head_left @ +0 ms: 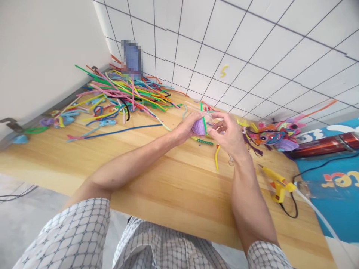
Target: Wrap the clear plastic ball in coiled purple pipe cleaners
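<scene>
My left hand [188,129] is closed around a purple ribbed piece [199,127] that looks made of pipe cleaners laid side by side. A green pipe cleaner [204,124] runs along the right edge of this piece. Close against that edge, my right hand [228,132] has its thumb and fingers bent inward; whatever sits between the fingertips is too small to make out. Just below the hands lie a green box cutter-like tool [204,142] and a short yellow pipe cleaner [217,157]. Scissor handles [230,160] show partly beside my right wrist.
A big heap of coloured pipe cleaners [134,91] lies at the back left, a blurred-out upright object [132,58] behind it. Finished-looking colourful figures [273,134] sit back right. A yellow glue gun [277,183] with its cord rests at the right, near a dark red cylinder [328,145].
</scene>
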Motion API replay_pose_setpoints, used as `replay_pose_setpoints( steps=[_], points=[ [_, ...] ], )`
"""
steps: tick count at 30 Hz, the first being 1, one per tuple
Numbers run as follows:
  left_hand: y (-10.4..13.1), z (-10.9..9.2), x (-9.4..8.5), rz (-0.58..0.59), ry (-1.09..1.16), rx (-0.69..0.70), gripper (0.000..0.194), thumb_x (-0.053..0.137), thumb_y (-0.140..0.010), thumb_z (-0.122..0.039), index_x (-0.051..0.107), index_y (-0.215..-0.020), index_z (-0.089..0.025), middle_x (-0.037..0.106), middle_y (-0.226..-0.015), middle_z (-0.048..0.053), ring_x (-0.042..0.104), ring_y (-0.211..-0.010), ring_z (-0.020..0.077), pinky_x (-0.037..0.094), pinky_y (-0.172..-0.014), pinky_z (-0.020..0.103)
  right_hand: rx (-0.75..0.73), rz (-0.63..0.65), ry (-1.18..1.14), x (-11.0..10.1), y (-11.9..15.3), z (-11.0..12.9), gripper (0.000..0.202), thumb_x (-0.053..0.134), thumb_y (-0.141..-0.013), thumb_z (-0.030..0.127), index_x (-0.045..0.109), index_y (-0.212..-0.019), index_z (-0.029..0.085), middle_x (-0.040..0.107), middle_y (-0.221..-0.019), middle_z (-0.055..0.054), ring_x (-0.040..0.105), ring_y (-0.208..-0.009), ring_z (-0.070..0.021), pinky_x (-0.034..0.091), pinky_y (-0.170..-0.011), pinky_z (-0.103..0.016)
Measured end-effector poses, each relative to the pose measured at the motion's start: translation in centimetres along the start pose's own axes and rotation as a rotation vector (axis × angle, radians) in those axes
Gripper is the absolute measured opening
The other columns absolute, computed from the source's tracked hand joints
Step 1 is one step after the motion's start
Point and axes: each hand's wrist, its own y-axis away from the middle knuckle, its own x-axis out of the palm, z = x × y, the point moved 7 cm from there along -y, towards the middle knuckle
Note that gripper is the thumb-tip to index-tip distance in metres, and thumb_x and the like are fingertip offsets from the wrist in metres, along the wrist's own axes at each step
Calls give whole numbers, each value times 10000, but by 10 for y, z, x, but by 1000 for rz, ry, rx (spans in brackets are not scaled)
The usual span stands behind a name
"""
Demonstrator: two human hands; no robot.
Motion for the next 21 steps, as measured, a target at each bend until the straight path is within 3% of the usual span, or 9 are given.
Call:
replay_pose_setpoints(
  steps=[6, 11, 16, 21],
  points=[
    [1, -1, 2, -41, -49, -41, 359, 677, -911, -472, 635, -1149, -206, 719, -1115, 70, 700, -862, 183, 630, -702, 305, 12, 47, 13, 0, 2, -2, 476, 781, -867, 367, 684, -1330, 316, 728, -1345, -70, 731, -1114, -278, 658, -880, -460],
    [4, -2, 10, -58, -81, -24, 323, 671, -902, -425, 618, -1154, -230, 715, -1123, 48, 703, -916, 195, 627, -808, 345, 86, 48, -92, 0, 9, -8, 523, 810, -855, 413, 680, -1355, 329, 719, -1380, -73, 742, -1160, -294, 676, -922, -484],
    [16, -3, 28, 90, -179, 79, 282, 674, -928, -392, 621, -1149, -225, 716, -1127, 42, 692, -1066, 215, 589, -974, 354, 150, 69, -196, -7, 35, -10, 664, 870, -838, 537, 647, -1435, 349, 681, -1485, -93, 734, -1205, -309, 678, -965, -497],
    [35, 0, 47, 276, -388, 245, 419, 696, -928, -428, 609, -1283, -223, 704, -1253, 72, 658, -1187, 238, 509, -1121, 391, 137, 47, -183, -10, 73, -16, 812, 879, -825, 593, 572, -1525, 320, 645, -1537, -140, 738, -1225, -324, 677, -984, -510]
  ],
)
